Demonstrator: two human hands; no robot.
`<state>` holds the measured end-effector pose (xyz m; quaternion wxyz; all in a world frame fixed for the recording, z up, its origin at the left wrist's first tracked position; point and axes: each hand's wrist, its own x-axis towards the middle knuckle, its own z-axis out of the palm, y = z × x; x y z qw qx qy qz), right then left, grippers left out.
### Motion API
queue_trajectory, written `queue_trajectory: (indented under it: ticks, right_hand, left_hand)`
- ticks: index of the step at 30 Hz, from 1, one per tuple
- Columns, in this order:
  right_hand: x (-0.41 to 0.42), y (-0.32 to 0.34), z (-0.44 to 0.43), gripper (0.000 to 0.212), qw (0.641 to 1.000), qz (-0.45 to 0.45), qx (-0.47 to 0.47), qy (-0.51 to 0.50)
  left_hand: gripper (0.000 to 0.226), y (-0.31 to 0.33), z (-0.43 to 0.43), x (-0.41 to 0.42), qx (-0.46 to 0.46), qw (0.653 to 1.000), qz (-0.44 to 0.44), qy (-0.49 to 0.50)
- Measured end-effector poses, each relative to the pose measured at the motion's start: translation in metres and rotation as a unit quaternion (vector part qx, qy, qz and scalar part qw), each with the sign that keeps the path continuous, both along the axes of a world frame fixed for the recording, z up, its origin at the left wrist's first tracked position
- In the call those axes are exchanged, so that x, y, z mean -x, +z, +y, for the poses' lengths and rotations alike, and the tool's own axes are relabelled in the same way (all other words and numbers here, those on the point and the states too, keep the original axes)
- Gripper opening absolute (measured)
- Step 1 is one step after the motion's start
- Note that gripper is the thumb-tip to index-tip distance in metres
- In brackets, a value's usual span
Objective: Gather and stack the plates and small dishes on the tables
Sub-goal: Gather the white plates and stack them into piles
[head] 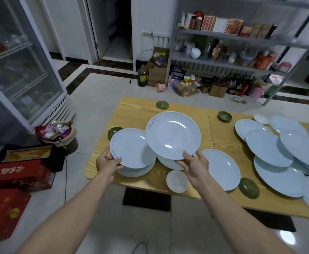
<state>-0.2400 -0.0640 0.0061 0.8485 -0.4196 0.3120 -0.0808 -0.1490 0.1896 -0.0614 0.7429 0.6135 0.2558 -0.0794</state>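
My left hand (108,163) grips the near rim of a pale blue plate (131,147) held just above another plate (137,171) lying on the wooden table (131,110). My right hand (195,165) grips the near rim of a second pale blue plate (173,134), lifted and tilted over the table. Under it lies a further plate (170,165). A flat plate (221,167) sits right of my right hand. A small white dish (177,181) lies near the front edge. Several overlapping pale blue plates (278,153) cover the right side.
Small green dishes sit at the far edge (162,105), the middle back (224,116), the left (114,131) and the front right (249,187). A glass-door fridge (17,66), a full bin (58,132) and red boxes (19,173) stand left. Cluttered shelves (232,43) line the back.
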Motion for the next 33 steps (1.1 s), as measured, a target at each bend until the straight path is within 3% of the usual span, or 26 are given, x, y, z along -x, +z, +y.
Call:
queue_trajectory:
  ticks: [11, 18, 23, 29, 33]
  right_hand:
    - [-0.020, -0.036, 0.043, 0.058, 0.998, 0.060, 0.006, 0.032]
    - [-0.031, -0.053, 0.079, 0.057, 0.995, 0.083, -0.001, 0.061]
    - [-0.039, -0.063, 0.091, 0.054, 0.992, 0.096, 0.012, 0.079]
    - [-0.046, -0.071, 0.098, 0.055, 0.990, 0.106, 0.038, 0.081]
    - [-0.052, -0.073, 0.098, 0.052, 0.982, 0.125, 0.105, 0.093]
  left_hand:
    - [0.078, -0.030, 0.023, -0.016, -0.012, 0.999, 0.010, -0.044]
    - [0.055, -0.036, 0.033, -0.016, -0.037, 0.995, -0.028, -0.089]
    - [0.054, -0.039, 0.037, -0.016, -0.054, 0.992, -0.028, -0.107]
    - [0.054, -0.035, 0.042, -0.014, -0.039, 0.991, -0.021, -0.128]
    - [0.053, -0.036, 0.046, -0.014, -0.056, 0.989, -0.016, -0.136]
